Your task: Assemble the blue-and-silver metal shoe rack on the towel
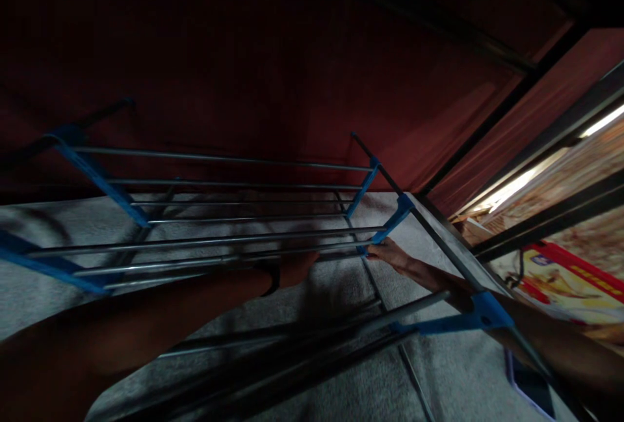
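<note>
A rack of thin metal rods with blue plastic connectors stands inside a dim, red-walled enclosure. My left hand reaches in under the middle tier and curls around a rod there; a dark band shows at the wrist. My right hand comes in from the right, its fingertips at the blue connector on the tier's right end. Whether those fingers grip the connector or only touch it stays unclear in the dark.
Grey textured floor lies under the rack. Dark upright frame poles run along the right. Bright light and a colourful printed packet show outside at right. A phone-like object lies on the floor at lower right.
</note>
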Demonstrator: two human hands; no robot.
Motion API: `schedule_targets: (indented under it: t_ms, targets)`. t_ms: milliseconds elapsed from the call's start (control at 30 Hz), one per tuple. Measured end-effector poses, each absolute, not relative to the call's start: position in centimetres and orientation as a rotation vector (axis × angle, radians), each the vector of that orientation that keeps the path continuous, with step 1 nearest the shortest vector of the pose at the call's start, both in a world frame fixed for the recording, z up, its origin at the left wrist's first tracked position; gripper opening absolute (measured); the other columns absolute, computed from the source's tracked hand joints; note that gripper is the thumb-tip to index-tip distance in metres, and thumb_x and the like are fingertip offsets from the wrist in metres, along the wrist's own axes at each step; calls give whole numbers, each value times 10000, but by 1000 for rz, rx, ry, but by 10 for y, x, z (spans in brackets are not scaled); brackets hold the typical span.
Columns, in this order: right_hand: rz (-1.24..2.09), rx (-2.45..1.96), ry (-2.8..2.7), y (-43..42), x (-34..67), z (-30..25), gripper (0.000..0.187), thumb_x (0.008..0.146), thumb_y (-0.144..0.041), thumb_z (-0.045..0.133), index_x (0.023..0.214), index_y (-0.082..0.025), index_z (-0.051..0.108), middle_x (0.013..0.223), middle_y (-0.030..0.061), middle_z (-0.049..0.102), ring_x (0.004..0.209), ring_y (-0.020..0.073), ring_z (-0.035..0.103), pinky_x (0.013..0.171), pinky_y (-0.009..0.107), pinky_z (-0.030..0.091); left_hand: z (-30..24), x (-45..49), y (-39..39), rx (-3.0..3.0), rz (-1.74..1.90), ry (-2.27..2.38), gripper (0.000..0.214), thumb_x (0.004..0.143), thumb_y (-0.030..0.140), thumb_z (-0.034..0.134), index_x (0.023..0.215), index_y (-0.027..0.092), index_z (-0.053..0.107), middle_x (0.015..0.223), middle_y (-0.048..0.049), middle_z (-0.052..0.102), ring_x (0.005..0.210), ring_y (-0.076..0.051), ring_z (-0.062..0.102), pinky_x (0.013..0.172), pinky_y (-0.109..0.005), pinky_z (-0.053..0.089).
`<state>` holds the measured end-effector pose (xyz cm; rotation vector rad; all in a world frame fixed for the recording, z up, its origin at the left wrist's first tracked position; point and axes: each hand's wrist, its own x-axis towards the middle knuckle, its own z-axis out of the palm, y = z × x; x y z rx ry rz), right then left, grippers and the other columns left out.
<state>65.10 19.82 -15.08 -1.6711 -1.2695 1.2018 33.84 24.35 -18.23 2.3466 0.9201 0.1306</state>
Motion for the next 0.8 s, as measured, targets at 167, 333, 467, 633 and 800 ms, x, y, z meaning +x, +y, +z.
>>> schedule_targets:
  t_ms: [167, 333, 467, 633, 800]
  targets:
    - [1258, -1681, -1207, 204, 653, -151, 390, 534, -519, 829, 676, -185, 686, 745, 31, 701, 807, 223, 680, 854, 436, 581, -179, 338, 241, 2319, 131, 949, 287, 933, 177, 360, 1089, 208, 598, 1100, -87, 697, 970, -209, 627, 892, -369, 502]
    - [1290, -1676, -1191, 206, 654, -150, 360, 536, -482, 837, 684, -189, 690, 762, 29, 710, 823, 219, 687, 853, 428, 582, -176, 338, 242, 2181, 161, 920, 312, 907, 166, 388, 1141, 201, 591, 1133, -93, 701, 986, -200, 640, 904, -349, 505]
    - [1293, -1686, -1188, 204, 653, -150, 313, 567, -448, 827, 696, -191, 703, 780, 34, 718, 824, 218, 687, 852, 421, 586, -179, 341, 244, 2140, 186, 944, 337, 899, 142, 390, 1139, 208, 618, 1111, -92, 712, 1004, -215, 641, 929, -383, 501]
    - [1274, -1680, -1178, 203, 650, -152, 341, 567, -475, 823, 712, -186, 715, 799, 44, 721, 842, 228, 685, 872, 438, 580, -179, 340, 243, 2216, 204, 926, 276, 918, 177, 408, 1079, 218, 628, 1082, -75, 709, 991, -210, 630, 942, -378, 493]
    - [1251, -1692, -1189, 200, 646, -148, 360, 572, -504, 814, 682, -183, 696, 764, 51, 709, 856, 247, 679, 877, 450, 570, -173, 341, 240, 2195, 258, 920, 286, 939, 188, 371, 1083, 214, 617, 1167, -88, 691, 1041, -220, 616, 965, -379, 484]
